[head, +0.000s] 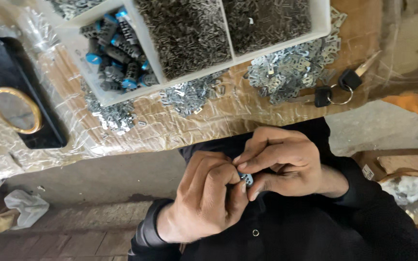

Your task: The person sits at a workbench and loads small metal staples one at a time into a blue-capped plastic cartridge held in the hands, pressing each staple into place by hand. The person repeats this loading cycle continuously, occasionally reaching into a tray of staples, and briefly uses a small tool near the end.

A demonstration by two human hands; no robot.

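Both hands are meeting close to the body: the left hand (204,195) and the right hand (279,162) are pinching a small blue-capped lock cylinder (246,179) between their fingertips. Above, a white divided tray (321,19) is sitting on the plastic-covered table (180,128), with loose metal plates (291,70) and two black-headed keys (337,87) lying beside it.

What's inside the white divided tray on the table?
The white tray holds dark cylinders with blue ends in one compartment and heaps of tiny metal pieces in two others. Its far compartments are cut off, and the lower layers are hidden.
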